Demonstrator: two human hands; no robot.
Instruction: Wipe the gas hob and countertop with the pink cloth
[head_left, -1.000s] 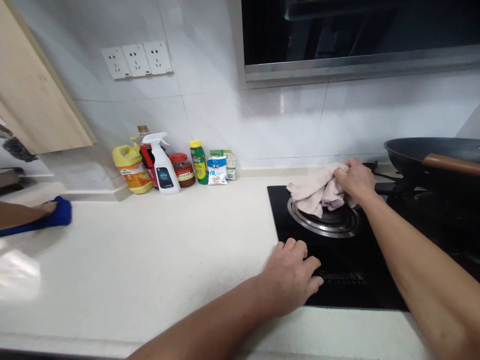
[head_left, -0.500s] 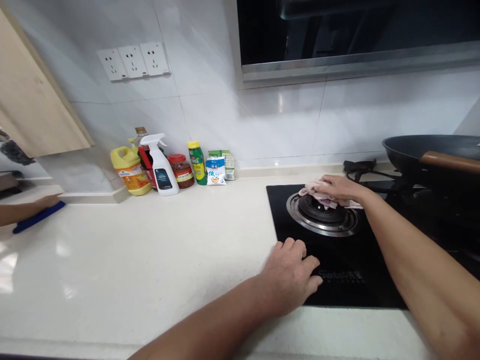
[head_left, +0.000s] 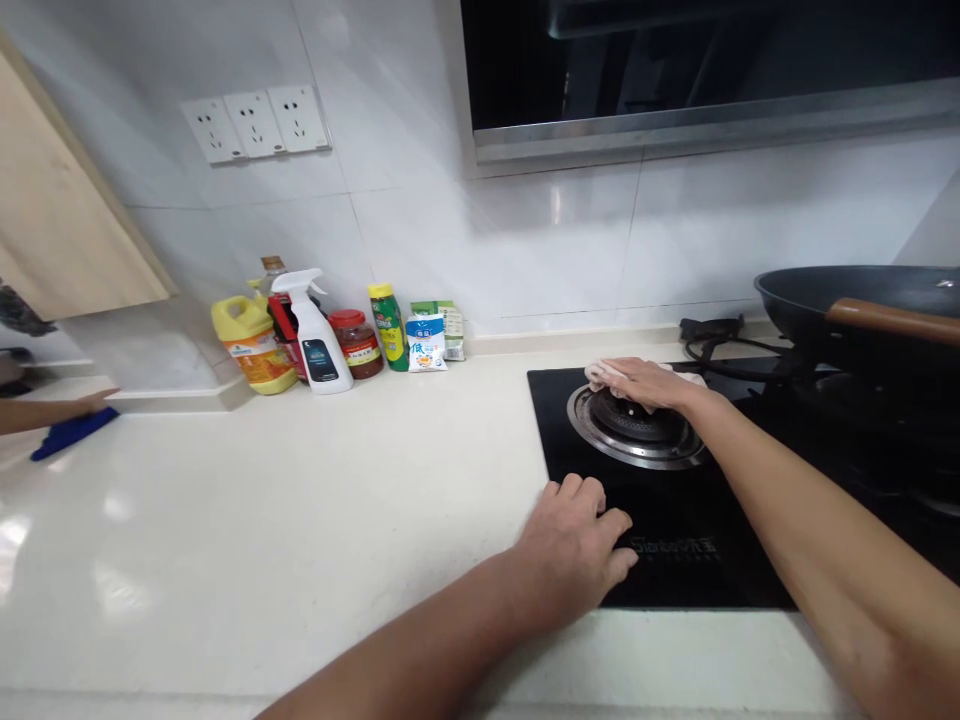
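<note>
My right hand (head_left: pixel 646 382) presses a crumpled pale pink cloth (head_left: pixel 598 375) onto the back of the round burner (head_left: pixel 636 425). Much of the cloth is hidden under the palm and fingers. The burner has a black perforated centre and a shiny metal ring, with no grate over it. My left hand (head_left: pixel 571 548) lies on the left edge of the black glass cooktop (head_left: pixel 679 505), partly over the pale counter. Its fingers are apart and slightly bent, with nothing in them.
A black wok (head_left: pixel 799 300) with a brown handle stands on the right burner, a black pan grate (head_left: pixel 709 345) beside it. Along the wall are a white spray bottle (head_left: pixel 319 350), a yellow jug (head_left: pixel 255 345), jars and packets. Far left, another person's hand (head_left: pixel 94 402) touches a blue cloth (head_left: pixel 75 432).
My right hand has flattened over the cloth, covering more of it. The left hand stays put. The other person's blue cloth has changed shape, and the view has shifted slightly.
</note>
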